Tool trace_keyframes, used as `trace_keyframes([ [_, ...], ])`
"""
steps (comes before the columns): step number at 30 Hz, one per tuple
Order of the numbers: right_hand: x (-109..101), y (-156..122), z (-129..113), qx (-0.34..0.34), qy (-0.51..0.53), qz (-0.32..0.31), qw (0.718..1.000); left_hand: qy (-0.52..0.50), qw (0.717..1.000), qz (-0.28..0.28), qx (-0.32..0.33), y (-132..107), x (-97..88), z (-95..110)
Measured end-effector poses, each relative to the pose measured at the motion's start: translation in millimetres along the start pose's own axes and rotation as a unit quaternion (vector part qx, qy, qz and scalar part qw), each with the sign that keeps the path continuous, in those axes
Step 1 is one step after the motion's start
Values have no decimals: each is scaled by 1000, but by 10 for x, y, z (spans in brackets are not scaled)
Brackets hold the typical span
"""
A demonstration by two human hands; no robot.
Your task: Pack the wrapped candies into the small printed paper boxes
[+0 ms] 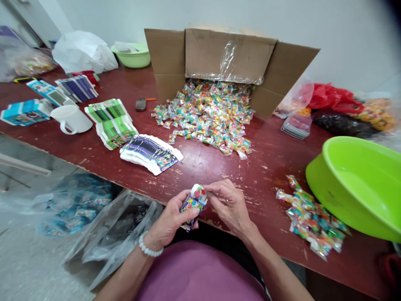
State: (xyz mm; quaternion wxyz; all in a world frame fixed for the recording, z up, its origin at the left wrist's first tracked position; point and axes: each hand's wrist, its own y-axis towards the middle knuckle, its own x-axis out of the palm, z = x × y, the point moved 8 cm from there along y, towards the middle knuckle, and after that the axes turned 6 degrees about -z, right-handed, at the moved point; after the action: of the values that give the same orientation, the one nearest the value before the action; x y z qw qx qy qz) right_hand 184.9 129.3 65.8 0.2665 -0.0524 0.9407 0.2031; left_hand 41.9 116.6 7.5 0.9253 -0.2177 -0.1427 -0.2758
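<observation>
My left hand (175,219) is closed around a small purple printed candy box (191,208), held tilted at the table's front edge. Its white top flap with red fruit prints stands up. With thumb and fingers drawn together, my right hand (230,205) touches that flap at the upper right corner. Beyond my hands lies a stack of flat purple cartons (150,152), beside flat green cartons (111,123). Wrapped candies (209,115) spill from an open cardboard box (230,56). A smaller candy pile (313,217) lies to the right of my right hand.
A green basin (322,175) stands at the right. At the left are a white mug (71,119), blue cartons (26,112) and a pale green bowl (134,56). Plastic bags (335,98) lie at the back right. Below the table's left edge sits a plastic-lined box (115,234).
</observation>
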Motion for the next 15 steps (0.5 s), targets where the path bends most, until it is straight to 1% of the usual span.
trace_keyframes([
  [2,-11,4,3,7,-17,-23,1000,13,1000,7,2,6,14,-10],
  [3,-5,4,22,22,-18,-39,999,19,1000,13,4,8,13,-15],
  [6,44,-3,118,89,26,-81,992,42,999,26,13,12,-9,-15],
  [8,78,-3,172,124,54,-86,987,63,998,21,9,17,-10,-18],
  [9,89,4,185,132,58,-82,986,74,997,17,2,19,-8,-22],
  [12,104,42,162,115,31,-71,990,86,996,11,-19,19,0,-40],
  [15,90,54,124,100,-10,-68,993,69,997,5,-21,15,13,-49],
])
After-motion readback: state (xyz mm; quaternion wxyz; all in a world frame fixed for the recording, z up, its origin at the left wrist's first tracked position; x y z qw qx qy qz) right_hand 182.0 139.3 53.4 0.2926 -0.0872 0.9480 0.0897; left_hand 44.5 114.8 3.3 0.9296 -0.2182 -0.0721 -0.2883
